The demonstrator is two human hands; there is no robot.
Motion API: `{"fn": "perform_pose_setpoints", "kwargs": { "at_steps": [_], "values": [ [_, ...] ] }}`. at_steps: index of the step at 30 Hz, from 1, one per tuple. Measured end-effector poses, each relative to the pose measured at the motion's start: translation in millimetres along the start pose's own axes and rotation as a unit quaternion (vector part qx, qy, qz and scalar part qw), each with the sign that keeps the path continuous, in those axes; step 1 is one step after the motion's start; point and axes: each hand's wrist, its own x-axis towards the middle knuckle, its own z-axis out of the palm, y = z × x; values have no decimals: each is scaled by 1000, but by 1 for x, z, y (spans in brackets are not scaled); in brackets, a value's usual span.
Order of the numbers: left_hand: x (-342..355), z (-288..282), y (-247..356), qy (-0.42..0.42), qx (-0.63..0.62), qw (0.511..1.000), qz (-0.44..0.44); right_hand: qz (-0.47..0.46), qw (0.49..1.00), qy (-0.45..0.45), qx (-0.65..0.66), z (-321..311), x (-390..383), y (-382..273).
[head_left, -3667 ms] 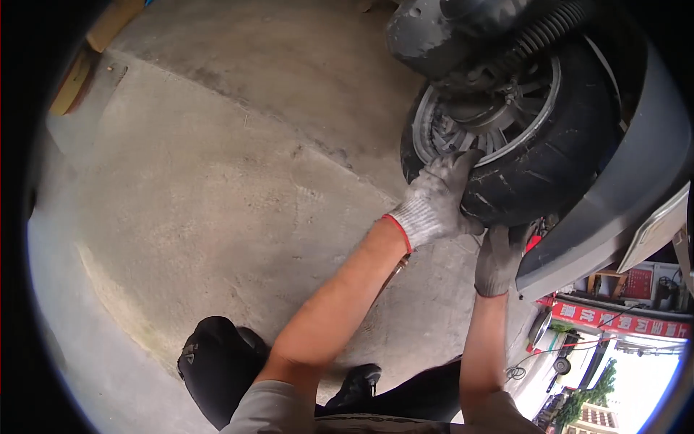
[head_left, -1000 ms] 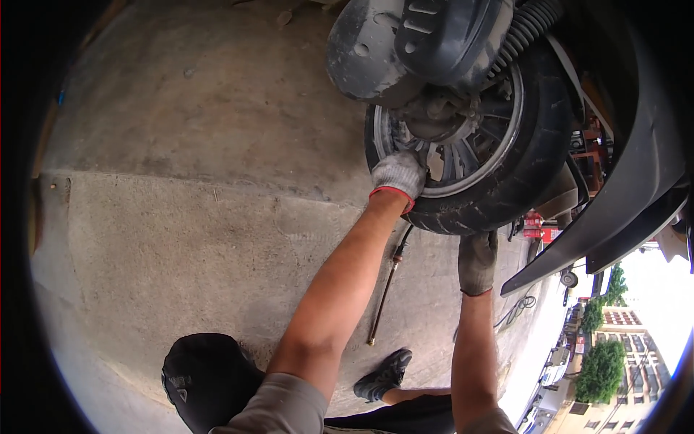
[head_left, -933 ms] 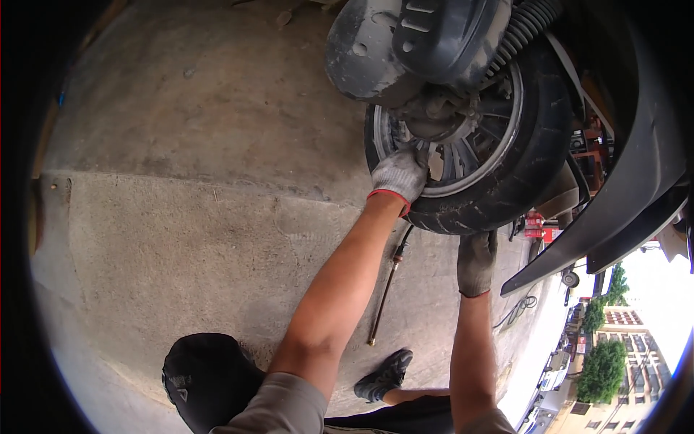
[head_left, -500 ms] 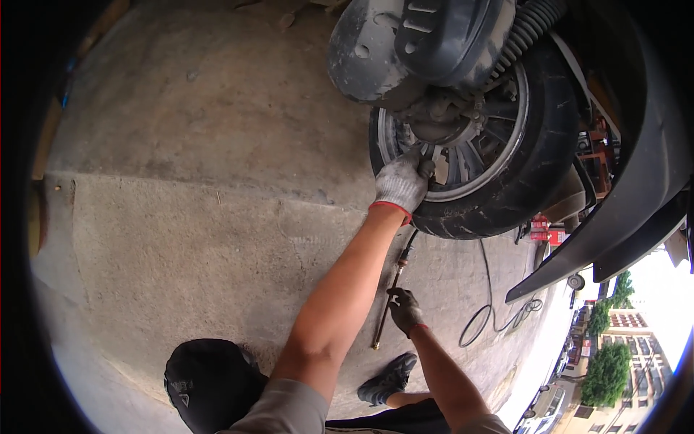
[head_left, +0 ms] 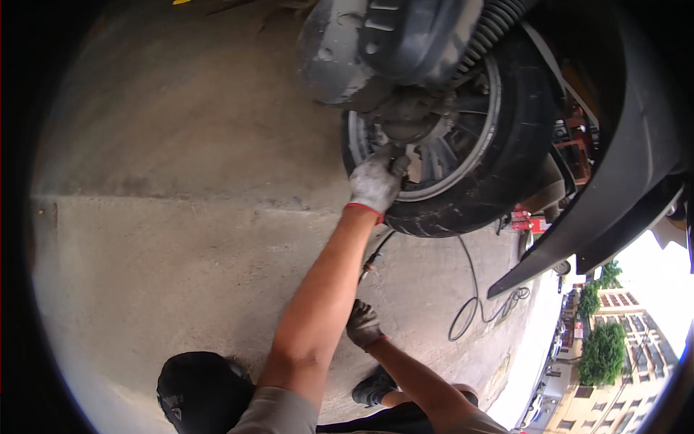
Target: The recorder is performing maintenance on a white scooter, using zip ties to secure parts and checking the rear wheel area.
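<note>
The right hand has left the near edge of the tyre and drawn back over the floor to the slim tool, fingers curled, while the left hand has moved from the rim inward to the spokes.

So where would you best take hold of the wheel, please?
Probably by hooking fingers round a spoke just inside the rim, from the near side beside the left hand: the spoked face of the wheel is exposed, with open gaps there.
</note>
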Motion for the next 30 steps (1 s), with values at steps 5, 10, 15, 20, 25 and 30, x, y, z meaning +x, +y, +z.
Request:
{"fn": "perform_pose_setpoints", "kwargs": {
  "at_steps": [5, 10, 15, 20, 25, 30],
  "values": [
    [-5, -17, -24, -20, -22, 999, 12, -75, 997, 20, 2, -6, 18, -29],
    [14, -10, -14, -40, 98, 992, -67, -12, 976, 84, 201, 40, 36, -32],
    [-2, 9, -14, -62, -130, 989, 32, -51, 975, 129, 173, 54, 30, -3],
    [7, 0, -19, -59, 51, 997, 20, -98, 985, 73, 126, 30, 27, -8],
    [3, -16, -23, -49, -62, 997, 2, -134, 987, -60, 72, -7, 10, -40],
    [2, -7, -4, -61, 76, 995, -9, 176, 952, -162, 190, -49, 5, -22]
  ]
}}
